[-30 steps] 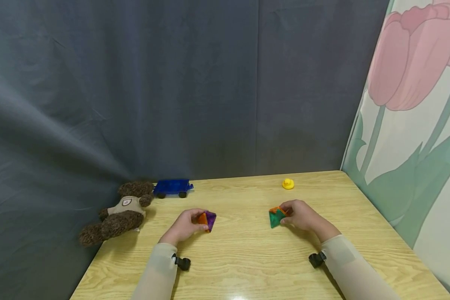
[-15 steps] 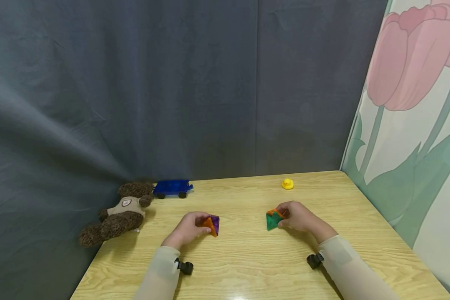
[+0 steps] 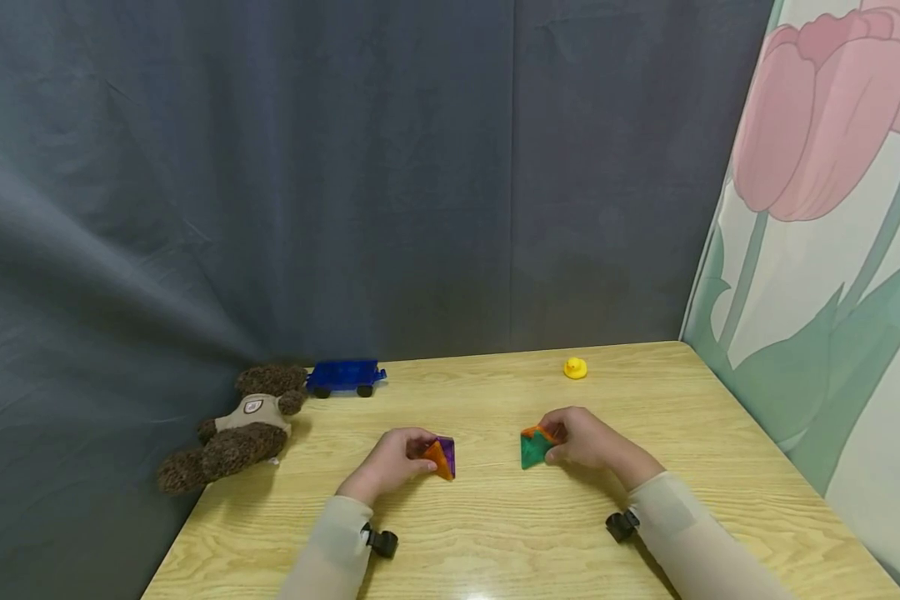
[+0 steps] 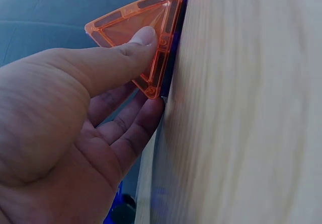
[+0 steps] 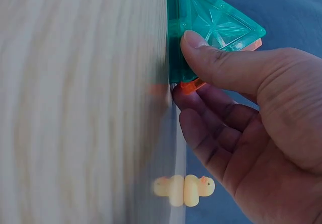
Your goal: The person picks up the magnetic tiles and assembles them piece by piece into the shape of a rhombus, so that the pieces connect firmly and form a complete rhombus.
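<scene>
My left hand pinches a joined piece of translucent magnetic tiles, with an orange triangle facing me and a purple tile along its right side. In the left wrist view the thumb presses on the orange triangle, and the fingers sit behind it near the tabletop. To the right, my right hand grips a second tile piece with a green triangle in front and an orange tile behind. In the right wrist view, the thumb lies on the green triangle. A gap separates the two pieces.
A yellow rubber duck stands at the back right of the wooden table. Towards the back left are a blue toy wagon and a brown teddy bear. A dark curtain hangs behind the table.
My left hand has moved right and slightly nearer with its orange and purple piece. My right hand has moved left with the green and orange one, narrowing the gap.
</scene>
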A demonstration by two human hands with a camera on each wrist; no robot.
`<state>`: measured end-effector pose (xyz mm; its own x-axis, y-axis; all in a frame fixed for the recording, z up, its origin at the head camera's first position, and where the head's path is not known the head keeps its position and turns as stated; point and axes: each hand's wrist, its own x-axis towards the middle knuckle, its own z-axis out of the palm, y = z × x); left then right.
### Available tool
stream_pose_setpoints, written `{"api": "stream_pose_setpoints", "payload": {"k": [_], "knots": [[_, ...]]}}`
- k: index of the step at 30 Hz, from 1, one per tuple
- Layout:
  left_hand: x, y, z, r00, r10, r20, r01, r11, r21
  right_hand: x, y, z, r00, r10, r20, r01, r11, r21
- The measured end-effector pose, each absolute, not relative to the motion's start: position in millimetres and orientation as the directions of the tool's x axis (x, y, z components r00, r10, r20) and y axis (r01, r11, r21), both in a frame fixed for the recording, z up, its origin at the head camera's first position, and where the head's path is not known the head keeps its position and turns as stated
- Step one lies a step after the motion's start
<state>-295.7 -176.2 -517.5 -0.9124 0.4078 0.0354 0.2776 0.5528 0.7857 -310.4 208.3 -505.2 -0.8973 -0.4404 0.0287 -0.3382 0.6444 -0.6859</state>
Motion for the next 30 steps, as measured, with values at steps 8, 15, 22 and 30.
{"api": "stream_pose_setpoints", "payload": {"k": [8,15,22,30], "knots": [[-291,-162,-519,-0.903,0.430,0.020,0.275,0.540,0.795,-305,199,-503,-0.874,-0.485,0.034,-0.373,0.624,-0.687],[-286,-152,-518,-0.893,0.450,0.026,0.295,0.540,0.788,-303,195,-504,-0.855,-0.516,0.050,-0.403,0.601,-0.690],[-283,-142,-516,-0.885,0.465,0.032,0.313,0.542,0.780,-300,189,-504,-0.851,-0.524,0.040,-0.401,0.598,-0.694],[-280,-133,-516,-0.881,0.471,0.032,0.322,0.549,0.771,-298,184,-502,-0.839,-0.542,0.046,-0.419,0.590,-0.691]]}}
